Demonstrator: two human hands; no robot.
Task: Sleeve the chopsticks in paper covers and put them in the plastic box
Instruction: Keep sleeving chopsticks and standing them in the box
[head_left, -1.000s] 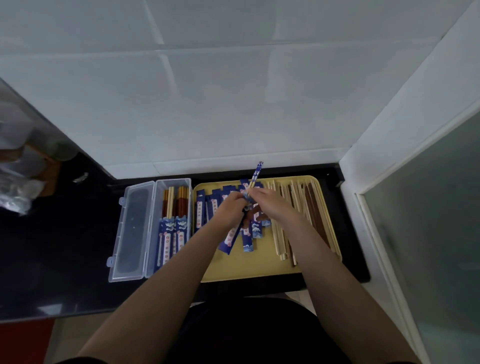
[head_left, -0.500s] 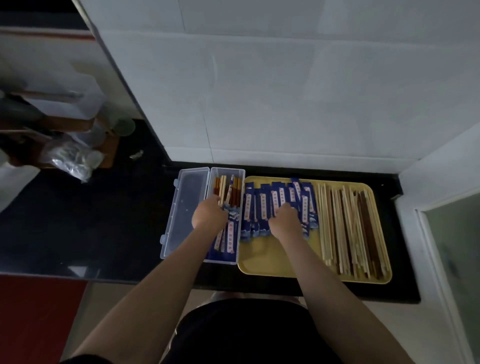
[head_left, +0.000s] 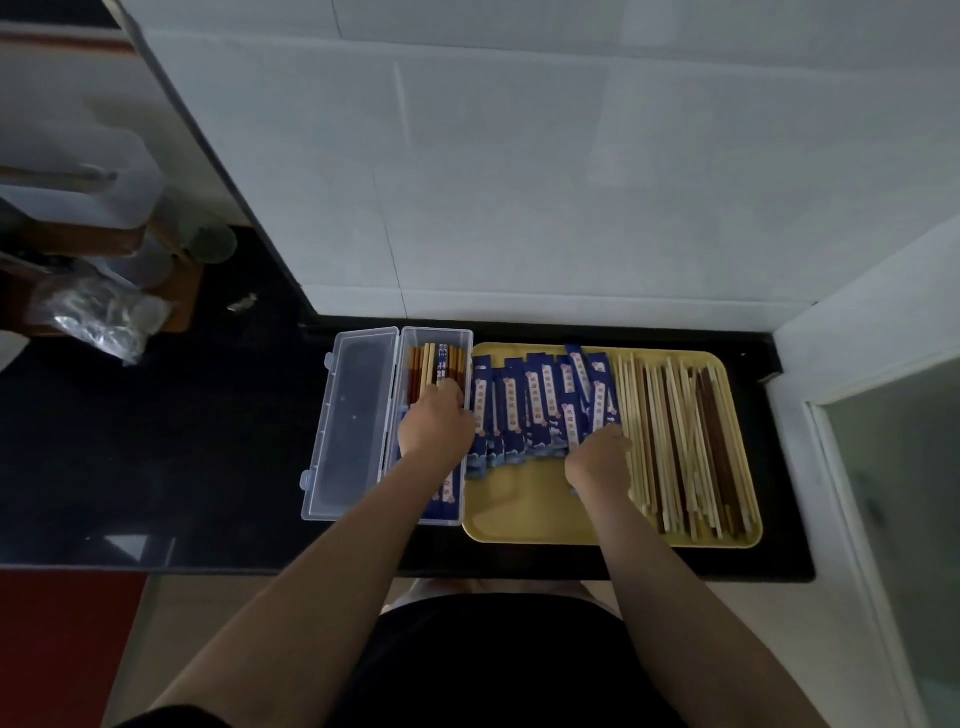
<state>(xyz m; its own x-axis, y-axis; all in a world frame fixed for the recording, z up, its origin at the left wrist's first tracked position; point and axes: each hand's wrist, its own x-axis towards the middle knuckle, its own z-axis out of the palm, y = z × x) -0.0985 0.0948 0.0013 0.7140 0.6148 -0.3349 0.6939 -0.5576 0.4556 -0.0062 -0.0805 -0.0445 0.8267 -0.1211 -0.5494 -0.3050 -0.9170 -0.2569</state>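
The left hand (head_left: 436, 423) is held inside the plastic box (head_left: 434, 415), laid over the sleeved chopsticks (head_left: 441, 364); whether its fingers grip them cannot be told. Beside that hand, to its left, the box's clear lid (head_left: 350, 415) is folded open. The right hand (head_left: 600, 460) is lowered on the yellow tray (head_left: 519, 514), its fingers curled at the near ends of the blue paper covers (head_left: 540, 405). Just right of it, bare chopsticks (head_left: 680, 441) are spread.

Bare forearms, no sleeves visible; dark black garment (head_left: 498, 660) at torso.
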